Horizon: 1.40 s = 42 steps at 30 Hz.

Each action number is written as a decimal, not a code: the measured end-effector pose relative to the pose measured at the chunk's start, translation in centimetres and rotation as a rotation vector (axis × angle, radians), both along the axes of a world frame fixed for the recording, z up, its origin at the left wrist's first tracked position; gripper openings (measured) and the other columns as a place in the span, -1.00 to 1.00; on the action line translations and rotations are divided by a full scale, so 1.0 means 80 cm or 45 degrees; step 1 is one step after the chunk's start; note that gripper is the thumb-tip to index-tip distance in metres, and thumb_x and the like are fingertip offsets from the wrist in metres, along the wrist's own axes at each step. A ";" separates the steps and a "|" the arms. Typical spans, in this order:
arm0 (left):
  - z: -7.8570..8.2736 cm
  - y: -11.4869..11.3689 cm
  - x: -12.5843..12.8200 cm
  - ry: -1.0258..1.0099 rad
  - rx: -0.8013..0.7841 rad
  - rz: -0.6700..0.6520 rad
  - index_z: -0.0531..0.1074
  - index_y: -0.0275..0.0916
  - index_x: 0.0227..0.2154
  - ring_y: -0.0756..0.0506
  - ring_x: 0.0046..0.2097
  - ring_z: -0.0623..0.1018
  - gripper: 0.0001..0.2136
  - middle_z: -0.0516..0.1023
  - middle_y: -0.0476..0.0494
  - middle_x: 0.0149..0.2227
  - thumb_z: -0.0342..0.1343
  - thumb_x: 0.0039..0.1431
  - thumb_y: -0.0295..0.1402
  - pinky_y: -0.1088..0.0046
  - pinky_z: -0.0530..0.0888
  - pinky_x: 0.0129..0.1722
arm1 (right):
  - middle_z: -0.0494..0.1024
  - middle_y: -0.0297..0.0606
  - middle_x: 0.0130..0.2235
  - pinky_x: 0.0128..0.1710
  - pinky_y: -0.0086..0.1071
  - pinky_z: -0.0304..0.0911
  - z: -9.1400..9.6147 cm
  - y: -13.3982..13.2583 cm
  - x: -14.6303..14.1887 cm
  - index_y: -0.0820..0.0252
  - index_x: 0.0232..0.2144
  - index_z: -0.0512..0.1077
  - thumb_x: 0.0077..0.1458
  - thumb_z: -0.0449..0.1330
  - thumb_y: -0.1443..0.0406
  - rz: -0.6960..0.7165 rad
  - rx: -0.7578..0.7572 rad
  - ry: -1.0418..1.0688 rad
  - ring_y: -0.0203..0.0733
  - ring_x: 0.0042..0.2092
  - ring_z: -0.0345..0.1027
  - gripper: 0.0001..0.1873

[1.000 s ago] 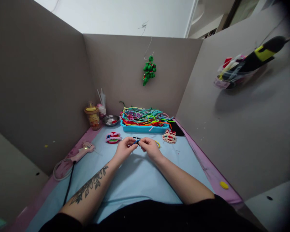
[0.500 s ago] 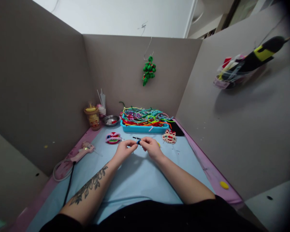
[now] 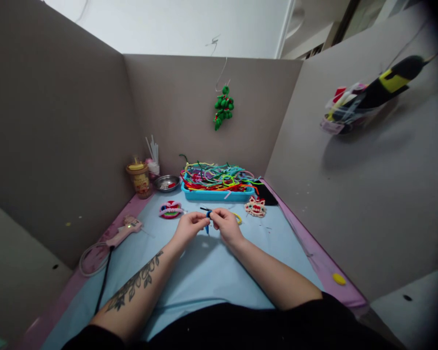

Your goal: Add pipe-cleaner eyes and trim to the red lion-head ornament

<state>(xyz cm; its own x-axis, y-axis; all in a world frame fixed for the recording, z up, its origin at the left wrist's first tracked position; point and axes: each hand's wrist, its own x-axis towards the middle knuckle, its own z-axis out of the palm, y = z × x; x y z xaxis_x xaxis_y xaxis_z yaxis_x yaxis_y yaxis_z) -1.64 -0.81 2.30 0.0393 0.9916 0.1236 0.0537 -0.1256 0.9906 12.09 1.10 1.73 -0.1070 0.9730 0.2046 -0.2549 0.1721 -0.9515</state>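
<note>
Over the middle of the table, my left hand [image 3: 190,227] and my right hand [image 3: 226,224] meet, fingertips pinched on a small blue bent strip, seemingly a pipe cleaner [image 3: 208,230]. One blue end points down between the hands. Just behind the fingers shows a thin black tip [image 3: 205,209]. A yellow loop [image 3: 238,218] peeks out behind my right hand; whether the two belong to one tool is hidden. To the left lies a pink, red and green fuzzy piece [image 3: 171,209], and to the right a cream and red fuzzy face [image 3: 255,207].
A blue tray [image 3: 219,196] heaped with colourful pipe cleaners stands at the back. Left of it are a metal bowl [image 3: 167,183], a lidded cup [image 3: 140,182] and a pink glue gun [image 3: 124,232] with its cord. A yellow disc [image 3: 338,278] lies far right. Grey panels enclose three sides.
The blue pipe cleaner has turned between my fingers, and one end now hangs down below them. More of the yellow loop shows. Both hands stay nearly in place.
</note>
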 end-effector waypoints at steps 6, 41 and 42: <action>-0.001 0.000 0.003 -0.066 0.037 0.061 0.48 -0.32 -0.47 0.03 -0.52 0.41 -0.74 0.53 -0.07 -0.53 0.25 -0.14 -0.20 0.53 0.32 -0.52 | 0.24 -0.48 -0.67 -0.65 -0.51 -0.10 0.000 -0.007 -0.015 0.20 -0.57 0.31 -0.23 0.28 0.16 -0.006 -0.202 0.250 -0.45 -0.64 0.02 -0.73; 0.015 -0.007 -0.008 0.101 0.072 -0.060 0.40 -0.30 -0.54 0.08 -0.57 0.24 -0.77 0.34 0.05 -0.62 0.16 -0.08 -0.20 0.57 0.16 -0.56 | 0.23 -0.51 -0.71 -0.65 -0.51 -0.08 0.015 0.002 0.017 0.20 -0.59 0.30 -0.14 0.21 0.13 0.253 -0.035 -0.321 -0.44 -0.66 0.01 -0.73; 0.015 -0.007 -0.008 0.105 0.072 -0.064 0.40 -0.30 -0.54 0.08 -0.57 0.24 -0.77 0.33 0.06 -0.62 0.16 -0.08 -0.20 0.57 0.16 -0.56 | 0.25 -0.49 -0.69 -0.65 -0.51 -0.08 0.016 0.002 0.017 0.20 -0.58 0.31 -0.13 0.21 0.12 0.256 -0.040 -0.321 -0.44 -0.66 0.02 -0.73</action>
